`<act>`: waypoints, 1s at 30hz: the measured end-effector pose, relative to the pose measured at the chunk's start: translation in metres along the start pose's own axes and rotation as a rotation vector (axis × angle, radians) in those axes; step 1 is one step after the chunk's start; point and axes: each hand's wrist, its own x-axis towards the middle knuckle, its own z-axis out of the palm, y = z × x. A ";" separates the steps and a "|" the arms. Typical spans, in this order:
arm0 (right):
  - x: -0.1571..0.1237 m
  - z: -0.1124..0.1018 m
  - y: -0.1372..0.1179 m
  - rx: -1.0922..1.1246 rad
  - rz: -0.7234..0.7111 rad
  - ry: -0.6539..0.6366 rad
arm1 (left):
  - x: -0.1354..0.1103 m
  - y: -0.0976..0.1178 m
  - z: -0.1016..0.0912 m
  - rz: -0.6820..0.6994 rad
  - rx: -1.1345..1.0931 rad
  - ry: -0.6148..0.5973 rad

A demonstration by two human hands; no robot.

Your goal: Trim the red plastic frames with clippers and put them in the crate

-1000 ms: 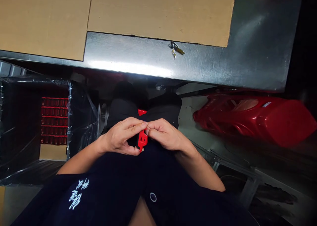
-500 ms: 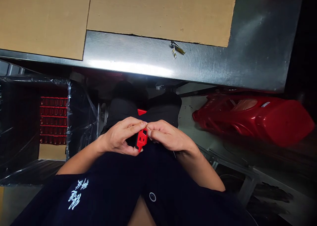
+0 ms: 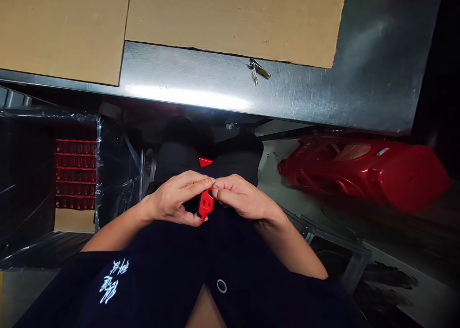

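A small red plastic part (image 3: 206, 204) with square cut-outs is held close to my body, above my lap. My left hand (image 3: 178, 197) grips it between the thumb at its lower end and the fingers along its top. The thumb and bent fingers of my right hand (image 3: 239, 196) pinch at its upper right edge, touching the left fingertips. Whatever the right fingertips cover at that edge is hidden. A bit of another red piece (image 3: 205, 162) shows between my legs, just beyond the hands.
Cardboard sheets (image 3: 230, 21) lie on a metal table (image 3: 187, 74) in front. A nail clipper (image 3: 258, 70) rests near its edge. Left stands a plastic-lined box (image 3: 75, 220) with rows of red parts (image 3: 75, 174). A large red moulded object (image 3: 362, 172) is at right.
The right fingers have shifted slightly over the red part's upper corner, covering more of its top cut-out. Both hands keep their hold. The view has moved a little.
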 end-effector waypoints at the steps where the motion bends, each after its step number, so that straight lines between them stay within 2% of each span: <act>1: 0.000 0.000 0.001 -0.002 0.000 0.009 | 0.000 0.000 0.000 0.007 0.001 -0.002; 14: 0.002 0.009 -0.003 -0.036 0.056 0.121 | 0.002 -0.001 -0.002 0.027 0.037 -0.009; 22: 0.002 0.006 0.002 0.167 0.023 0.039 | 0.002 0.000 -0.002 0.006 0.030 0.016; 30: 0.000 0.006 0.004 0.156 0.046 0.043 | 0.003 0.001 -0.001 0.002 0.031 0.008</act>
